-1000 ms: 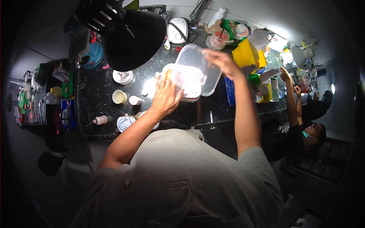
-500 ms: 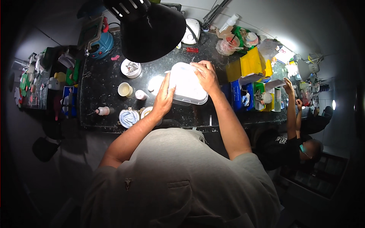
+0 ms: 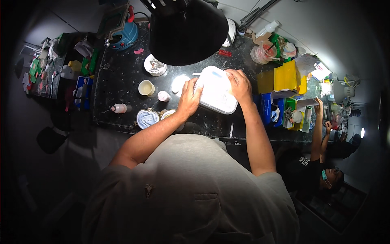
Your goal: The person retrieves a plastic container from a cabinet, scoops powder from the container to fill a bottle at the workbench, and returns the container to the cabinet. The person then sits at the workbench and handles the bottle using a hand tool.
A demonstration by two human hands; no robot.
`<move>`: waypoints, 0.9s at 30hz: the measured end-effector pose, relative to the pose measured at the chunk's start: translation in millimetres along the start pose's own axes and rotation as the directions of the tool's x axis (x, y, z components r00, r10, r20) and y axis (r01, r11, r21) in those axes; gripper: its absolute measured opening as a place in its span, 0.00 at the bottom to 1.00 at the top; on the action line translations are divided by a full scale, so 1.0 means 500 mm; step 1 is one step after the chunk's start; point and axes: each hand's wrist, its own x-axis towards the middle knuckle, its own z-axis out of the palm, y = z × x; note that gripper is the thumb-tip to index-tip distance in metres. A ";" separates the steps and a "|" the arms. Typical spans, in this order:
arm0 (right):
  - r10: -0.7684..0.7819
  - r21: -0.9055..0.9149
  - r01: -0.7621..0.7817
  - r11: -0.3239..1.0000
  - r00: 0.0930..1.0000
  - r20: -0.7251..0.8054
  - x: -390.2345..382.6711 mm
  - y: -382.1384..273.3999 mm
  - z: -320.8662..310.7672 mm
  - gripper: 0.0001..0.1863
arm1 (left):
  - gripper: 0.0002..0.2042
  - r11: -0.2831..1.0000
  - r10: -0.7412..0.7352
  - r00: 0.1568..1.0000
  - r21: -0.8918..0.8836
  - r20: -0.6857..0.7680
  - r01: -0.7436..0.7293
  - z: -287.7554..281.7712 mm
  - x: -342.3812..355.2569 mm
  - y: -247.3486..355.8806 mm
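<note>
A white rectangular plastic box (image 3: 218,91) with rounded corners is held over the dark bench, its top washed out by glare. My left hand (image 3: 190,99) is closed along its left side, thumb on the upper edge. My right hand (image 3: 240,86) grips the far right corner with bent fingers. What lies inside the box, if anything, cannot be made out. Left of my left hand stand a small pale bottle (image 3: 163,96) and a cream cup (image 3: 146,88). By my left forearm is a round holder with blue-grey material (image 3: 148,119).
A black lamp shade (image 3: 189,34) hangs over the bench's far side. A white tub (image 3: 155,65) stands beyond the cup, near a blue machine (image 3: 124,36). Yellow bins (image 3: 285,77) and blue bins (image 3: 266,107) crowd the right. Another person (image 3: 308,166) works there.
The whole scene has shifted right in the picture as my head turned. Both hands still hold the box, whose angle has changed slightly.
</note>
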 end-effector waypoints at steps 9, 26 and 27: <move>-0.059 -0.160 0.078 0.984 0.991 0.122 0.008 -0.002 0.005 0.14 | 0.25 0.980 -0.182 0.974 0.103 0.137 0.169 -0.029 0.033 0.018; -0.103 -0.037 0.100 0.994 0.992 -0.073 -0.018 -0.031 0.012 0.11 | 0.20 0.994 0.016 0.998 0.108 0.054 -0.022 -0.015 0.037 0.033; -0.126 -0.044 0.123 0.991 0.989 -0.083 -0.017 -0.028 0.013 0.11 | 0.19 0.994 0.006 0.999 0.113 0.039 -0.010 -0.014 0.035 0.035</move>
